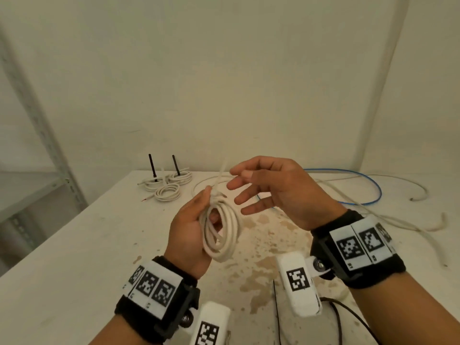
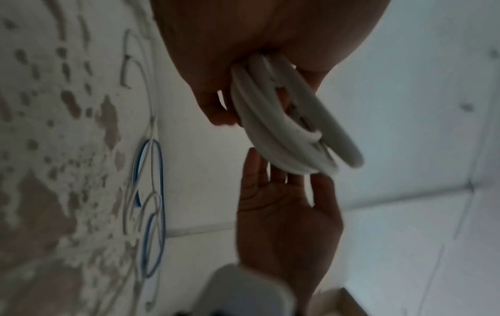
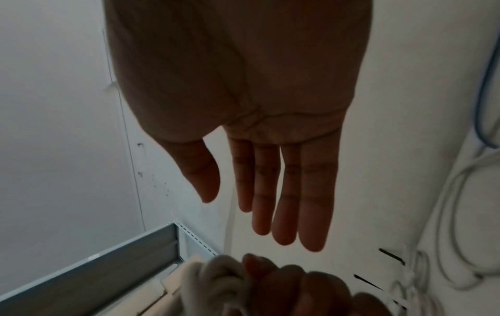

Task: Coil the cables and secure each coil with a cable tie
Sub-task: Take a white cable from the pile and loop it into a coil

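Head view: the left hand (image 1: 189,235) grips a white coil (image 1: 221,232) above the bench (image 1: 74,257), its long axis running up and away, with a tie (image 1: 220,179) around its top and the tail pointing up. The right hand (image 1: 276,192), fingers spread and holding nothing, is just right of that tail, so it looks best placed to pull it. Three tied coils (image 1: 166,185) lie at the back; a blue cable (image 1: 373,192) and at least one loose white one remain.
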